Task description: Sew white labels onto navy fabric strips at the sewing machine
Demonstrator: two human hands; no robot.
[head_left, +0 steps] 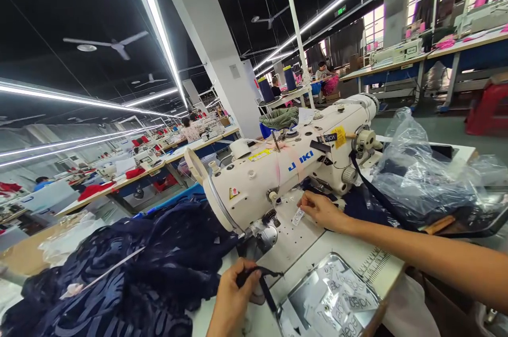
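The left hand [235, 294] pinches a narrow, dark fabric strap [266, 290] between thumb and fingers; one end of the strap points toward the machine bed, and another stretch hangs down beside the tray. The right hand [323, 211], its thumb and fingertips drawn together, pinches a small white rectangular label with black lettering [298, 215] at one end. This label is just above the flat metal bed, near the needle area of a cream-white industrial sewing machine with blue letters on its arm [257, 173].

Between the forearms, on the pale tabletop, a shiny rectangular metal tray [332, 256] holds a loose heap of white printed labels [337, 300]. Left of the machine spreads a large, rumpled pile of navy patterned fabric [130, 273]. On the right, a crinkled clear plastic bag [420, 167] lies near a wooden handle [440, 225], and a dark band [375, 191] slants down from the machine's end.

Farther off stand dark-blue thread cones [289, 79], a red plastic stool [486, 107] and rows of sewing tables, with people seated among them.
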